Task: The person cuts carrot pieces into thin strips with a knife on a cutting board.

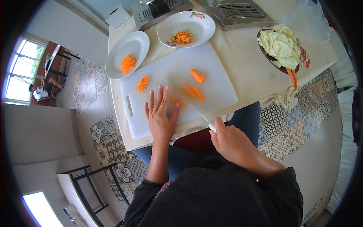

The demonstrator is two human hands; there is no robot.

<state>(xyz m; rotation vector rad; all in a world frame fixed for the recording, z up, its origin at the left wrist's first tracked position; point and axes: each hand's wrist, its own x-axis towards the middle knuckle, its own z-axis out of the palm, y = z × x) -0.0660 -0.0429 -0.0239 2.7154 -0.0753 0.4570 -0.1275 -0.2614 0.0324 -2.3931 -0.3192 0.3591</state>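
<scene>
Cutting board (219,92) bears one carrot chunk (197,76), three slices (198,93), one strip heap (142,84). Left grip (162,113) spreads, released, over it; right grip (231,139) clenches one knife (212,125).

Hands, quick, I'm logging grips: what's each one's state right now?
Left hand: open, near a carrot strip.
Right hand: closed, holding a knife.

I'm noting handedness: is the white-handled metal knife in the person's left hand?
No, the right hand grips the knife, while the left hand is spread over the rectangular white cutting board.
</scene>
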